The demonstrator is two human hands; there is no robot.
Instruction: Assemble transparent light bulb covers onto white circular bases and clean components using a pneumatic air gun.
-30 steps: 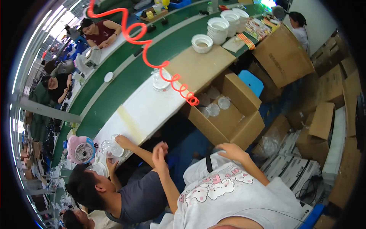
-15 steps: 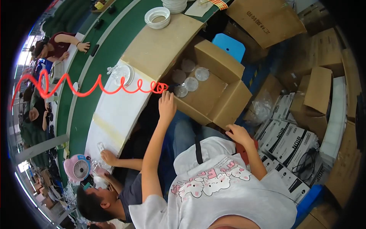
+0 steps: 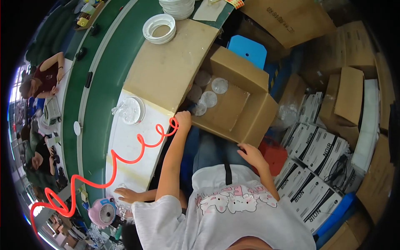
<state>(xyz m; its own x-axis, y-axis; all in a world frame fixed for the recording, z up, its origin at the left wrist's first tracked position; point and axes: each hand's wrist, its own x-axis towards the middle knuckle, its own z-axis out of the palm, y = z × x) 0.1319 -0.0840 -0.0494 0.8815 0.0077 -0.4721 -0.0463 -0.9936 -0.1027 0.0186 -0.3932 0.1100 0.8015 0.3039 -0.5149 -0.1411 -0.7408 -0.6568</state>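
Observation:
An open cardboard box stands in front of me, tilted toward me. Inside, several clear round plastic pieces lie at its left side. My left hand is closed at the box's left edge, by the table's rim. A red coiled hose runs across the table and its end meets this hand. A small dark tip seems to show past the fingers; the rest is hidden in the grip. My right hand has its fingers bent at the box's near corner and appears to hold the cardboard there.
On the table at left are a white round dish with clear plastic on it, and white rings. A co-worker's hand rests near a pink fan. A blue stool, a red stool and stacked cartons surround the box.
My view has shifted. My left hand has come nearer to me, the hose end with it. My right hand has slid slightly left and nearer. The co-worker's hand has let go of a small white thing.

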